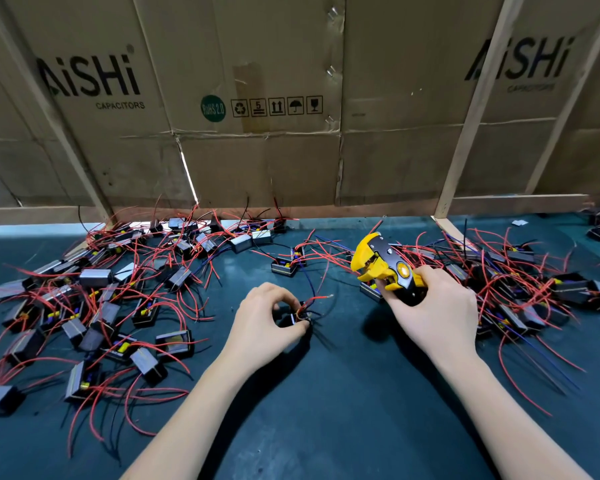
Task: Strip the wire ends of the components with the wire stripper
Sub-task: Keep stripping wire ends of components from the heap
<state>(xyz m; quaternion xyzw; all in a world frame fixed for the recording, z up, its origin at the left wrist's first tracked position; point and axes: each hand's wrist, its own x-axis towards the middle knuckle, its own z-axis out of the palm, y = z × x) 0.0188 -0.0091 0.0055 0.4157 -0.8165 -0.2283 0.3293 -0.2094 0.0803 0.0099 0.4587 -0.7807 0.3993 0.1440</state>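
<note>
While the left hand (pixel 267 320) pinches a light component (pixel 297 317) by its rigid case — limp leads — right hand (pixel 433 317) grips the wire stripper (pixel 385 268) handles.

Two bare forearms are showing from the lower edge of the view, each ending in a bare hand. The left hand (pixel 262 318) and the right hand (pixel 437 315) are wearing no gloves, rings or watch. No sleeve is reaching the wrists or forearms. The fingers (pixel 284 299) are slender, with short, unpainted nails.

component piles (pixel 94 299) left, (pixel 520 289) right | cardboard wall (pixel 257 157) behind
</note>
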